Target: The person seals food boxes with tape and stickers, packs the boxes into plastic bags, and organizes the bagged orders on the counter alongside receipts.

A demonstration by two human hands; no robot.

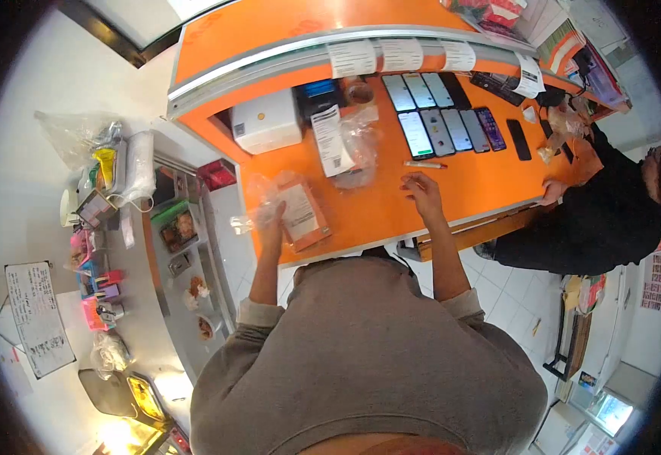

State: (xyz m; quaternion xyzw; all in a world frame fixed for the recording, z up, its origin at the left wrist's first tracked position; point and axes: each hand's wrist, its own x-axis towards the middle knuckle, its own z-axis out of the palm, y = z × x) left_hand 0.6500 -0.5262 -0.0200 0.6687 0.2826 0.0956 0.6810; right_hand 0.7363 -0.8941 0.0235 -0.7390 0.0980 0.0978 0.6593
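Observation:
My left hand (272,222) is at the left end of the orange counter, closed on a crinkled clear plastic bag (261,199). Right beside it lies a flat orange package (305,218) with a printed white label. Over the counter's front part, my right hand (424,197) is raised with its fingers loosely bent and apart, holding nothing that I can see. A pen (425,164) lies just beyond it. Further back, several phones (437,130) are laid out in rows, many with lit screens. A long printed receipt (330,140) rests beside another clear plastic bag (358,150).
A white box (266,121) stands in the counter's left cubby, next to a roll of tape (360,93). Paper slips (402,55) hang from the shelf edge. At right, a person in black (573,227) leans at the counter. A cluttered metal counter (145,250) runs along the left.

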